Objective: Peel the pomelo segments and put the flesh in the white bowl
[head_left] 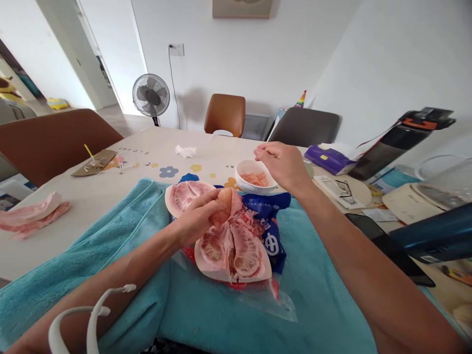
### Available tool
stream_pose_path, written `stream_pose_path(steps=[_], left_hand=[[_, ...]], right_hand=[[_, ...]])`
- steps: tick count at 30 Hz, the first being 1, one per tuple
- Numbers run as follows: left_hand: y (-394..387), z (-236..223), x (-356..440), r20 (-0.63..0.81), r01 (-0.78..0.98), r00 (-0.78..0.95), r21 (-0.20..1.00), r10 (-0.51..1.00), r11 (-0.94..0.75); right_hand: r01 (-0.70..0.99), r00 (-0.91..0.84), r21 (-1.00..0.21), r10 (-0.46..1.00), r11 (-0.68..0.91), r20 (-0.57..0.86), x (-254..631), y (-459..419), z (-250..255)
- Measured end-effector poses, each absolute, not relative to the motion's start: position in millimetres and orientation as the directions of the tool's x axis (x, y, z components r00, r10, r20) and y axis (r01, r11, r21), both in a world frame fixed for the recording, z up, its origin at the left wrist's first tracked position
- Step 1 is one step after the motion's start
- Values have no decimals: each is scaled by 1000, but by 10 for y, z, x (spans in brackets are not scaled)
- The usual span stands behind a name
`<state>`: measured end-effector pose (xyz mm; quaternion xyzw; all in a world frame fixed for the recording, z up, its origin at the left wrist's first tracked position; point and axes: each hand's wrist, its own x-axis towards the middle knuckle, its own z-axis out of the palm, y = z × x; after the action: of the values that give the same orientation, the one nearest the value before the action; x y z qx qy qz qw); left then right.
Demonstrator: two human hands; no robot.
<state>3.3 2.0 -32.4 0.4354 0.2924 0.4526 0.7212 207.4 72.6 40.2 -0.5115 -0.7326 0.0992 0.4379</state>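
My left hand [197, 216] is closed around a peeled pomelo segment [223, 205], its orange-pink pulp facing up. Below it a cut piece of pomelo rind [232, 253] with pink membranes lies on a blue and clear plastic bag [272, 240]. Another opened pomelo piece [185, 194] rests behind my left wrist. My right hand [283, 163] hovers at the right rim of a white bowl [242, 185], fingertips pinched together; whether anything is between them is hidden. Loose pink pulp [255, 179] lies inside the bowl. Torn membrane scraps [254, 222] sit beside the held segment.
A teal towel [313, 290] covers the near table edge. Pomelo peel [37, 214] lies far left, a crumpled tissue [186, 151] at the back. On the right are a purple tissue pack [328, 160], glasses [345, 191], a black tablet [387, 248], and two bottles [391, 142].
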Motion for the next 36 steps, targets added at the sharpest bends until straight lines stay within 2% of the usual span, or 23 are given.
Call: stream_pose_path(steps=[1,4,7,14,17,19,22,24,27,29,33,36], left_hand=[[12,-321,36,-7,-374,393,912,919,167],[-24,-269,52,61,-294,338,955,939,44],[-63,-201,69,119,-252,329,967,937,-35],[-63,-243,51,146,-134,271,985,952,-112],[-40,-300,43,187,-119,292,980,938,-159],[-36,-327,47,208,-121,288,976,935,-180],[-49,-333,53,227,-142,244,970,943,-196],[-60,-311,47,229,-133,223,970,948,-203],[-55,-257,17,163,-129,266,983,950,-132],[-36,-227,-8,93,-212,340,977,936,-20],[5,-199,-31,3,-441,431,873,902,208],[20,-208,-16,-58,-535,455,780,888,325]], right_hand=[[639,-80,-619,839,457,538,2025,592,438],[555,-128,-755,933,348,336,1872,187,459],[496,-208,-828,962,260,178,1745,-68,343],[342,-195,-923,974,175,112,1694,-66,96],[337,-225,-929,971,151,77,1719,-66,115],[408,-236,-897,969,172,78,1724,-87,136],[561,-237,-783,958,270,161,1728,-114,148],[590,-251,-739,944,324,213,1740,-120,143],[498,-257,-810,945,309,203,1776,-124,127],[381,-254,-895,957,232,140,1799,-133,119],[104,-267,-994,964,26,-3,1801,-165,116],[-148,-306,-981,949,-129,-79,1757,-175,100]])
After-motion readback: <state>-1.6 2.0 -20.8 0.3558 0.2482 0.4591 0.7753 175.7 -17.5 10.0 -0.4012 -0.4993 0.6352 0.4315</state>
